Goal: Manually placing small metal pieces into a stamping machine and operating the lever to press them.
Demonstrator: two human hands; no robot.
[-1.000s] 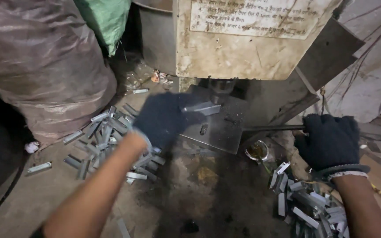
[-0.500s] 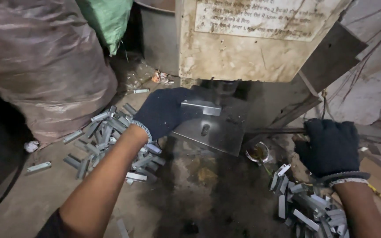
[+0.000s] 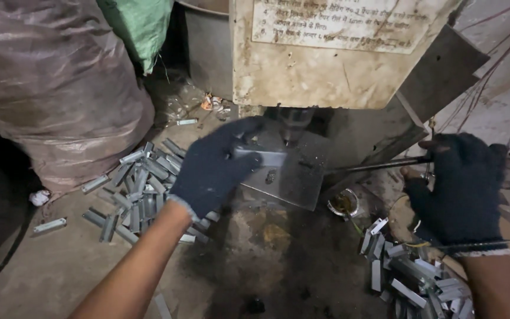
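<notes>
The left hand (image 3: 213, 168), in a dark knit glove, is closed on a small flat metal piece (image 3: 261, 158), its fingers curled over the near end while the far end pokes out to the right. The piece lies on the tilted steel plate (image 3: 290, 177) of a press (image 3: 326, 53), just under the punch (image 3: 293, 125) that comes down from the grimy cream housing above the hand. The right hand (image 3: 458, 186), gloved the same way, is clamped round the end of a thin dark lever (image 3: 373, 165) that runs leftward from it toward the plate; whether the thumb closes the grip fully cannot be told. The two hands are well apart, the plate between them. Behind and to the left of the left hand lies a loose heap of blanks (image 3: 140, 189), small grey metal strips spread over the dirty worktop (image 3: 66, 266), a few stray ones farther out. Below the right hand and beside its wrist sits a second pile (image 3: 411, 272) of like strips. Between the plate and the right hand stands a small round tin (image 3: 343, 204) with yellowish stuff inside. Far left of the left hand bulges a big brownish plastic sack (image 3: 48, 82), with a green bag (image 3: 140, 26) behind it.
</notes>
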